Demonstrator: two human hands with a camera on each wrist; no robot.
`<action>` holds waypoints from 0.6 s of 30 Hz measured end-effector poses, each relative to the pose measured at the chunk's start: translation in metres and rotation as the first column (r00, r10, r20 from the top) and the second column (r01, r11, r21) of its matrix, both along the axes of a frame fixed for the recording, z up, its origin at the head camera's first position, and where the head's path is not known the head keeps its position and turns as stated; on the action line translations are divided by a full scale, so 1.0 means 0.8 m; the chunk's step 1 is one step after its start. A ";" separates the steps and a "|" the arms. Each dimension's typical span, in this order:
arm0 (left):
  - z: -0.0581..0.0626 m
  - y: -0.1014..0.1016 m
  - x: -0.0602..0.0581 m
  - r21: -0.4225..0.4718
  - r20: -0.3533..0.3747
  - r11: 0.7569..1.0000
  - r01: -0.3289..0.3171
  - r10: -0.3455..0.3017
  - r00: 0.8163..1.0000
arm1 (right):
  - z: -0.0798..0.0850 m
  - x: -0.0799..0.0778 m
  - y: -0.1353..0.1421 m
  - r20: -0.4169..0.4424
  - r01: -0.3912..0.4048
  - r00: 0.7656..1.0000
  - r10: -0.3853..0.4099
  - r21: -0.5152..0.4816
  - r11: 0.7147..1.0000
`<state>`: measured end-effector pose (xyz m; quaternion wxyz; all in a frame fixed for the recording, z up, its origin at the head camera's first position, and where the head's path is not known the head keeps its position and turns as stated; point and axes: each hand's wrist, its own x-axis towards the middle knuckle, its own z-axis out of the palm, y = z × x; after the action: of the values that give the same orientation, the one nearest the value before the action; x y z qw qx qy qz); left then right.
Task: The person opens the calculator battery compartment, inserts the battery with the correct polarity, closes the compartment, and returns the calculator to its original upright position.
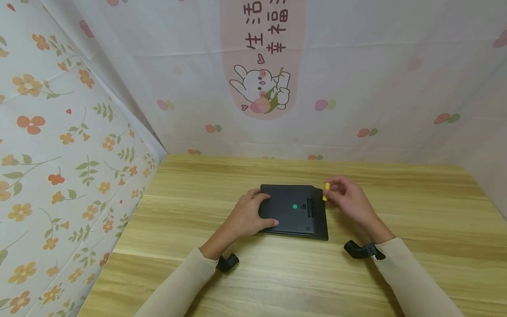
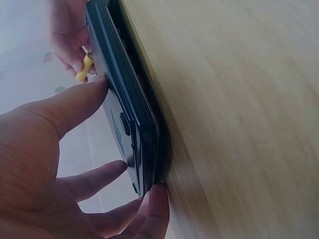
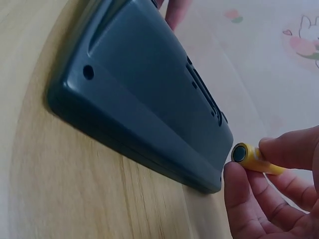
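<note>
A dark calculator [image 1: 285, 220] lies face down on the table, its battery slot [image 1: 310, 208] uncovered near the right side. My left hand [image 1: 247, 214] grips its left edge; in the left wrist view the thumb and a finger lie on the back, while other fingertips [image 2: 158, 195] reach round the edge. With my right hand [image 1: 351, 201] I pinch a yellow battery [image 1: 326, 192] between thumb and fingers, just off the calculator's upper right corner. One flat end of the battery [image 3: 240, 153] shows in the right wrist view. The calculator's keys are hidden underneath.
The wood-grain table [image 1: 190, 176] extends around the calculator on all sides. A white printed curtain [image 1: 356, 88] hangs behind it, and a flowered cloth [image 1: 59, 176] covers the left side. Black wrist straps with camera mounts [image 1: 360, 249] sit at both cuffs.
</note>
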<state>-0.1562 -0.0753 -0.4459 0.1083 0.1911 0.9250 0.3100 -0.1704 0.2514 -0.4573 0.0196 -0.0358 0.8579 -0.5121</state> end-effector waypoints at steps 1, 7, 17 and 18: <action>0.000 0.000 0.000 0.001 -0.001 1.000 0.000 0.000 1.000 | 0.000 0.000 -0.001 -0.001 -0.002 1.000 0.002 -0.005 1.000; 0.002 0.000 0.001 -0.004 -0.002 1.000 0.005 -0.005 1.000 | 0.002 0.002 -0.009 -0.002 -0.016 1.000 0.016 -0.022 1.000; 0.004 0.001 0.001 -0.003 0.005 1.000 0.000 0.000 1.000 | 0.010 0.005 -0.023 -0.003 -0.032 0.999 0.032 0.005 0.999; 0.004 0.001 0.001 -0.003 0.008 1.000 -0.001 0.001 1.000 | 0.010 0.005 -0.024 -0.007 -0.036 0.999 0.036 0.012 0.999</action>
<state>-0.1556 -0.0741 -0.4424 0.1122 0.1889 0.9252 0.3095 -0.1667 0.2324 -0.4490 0.0261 -0.0530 0.8602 -0.5065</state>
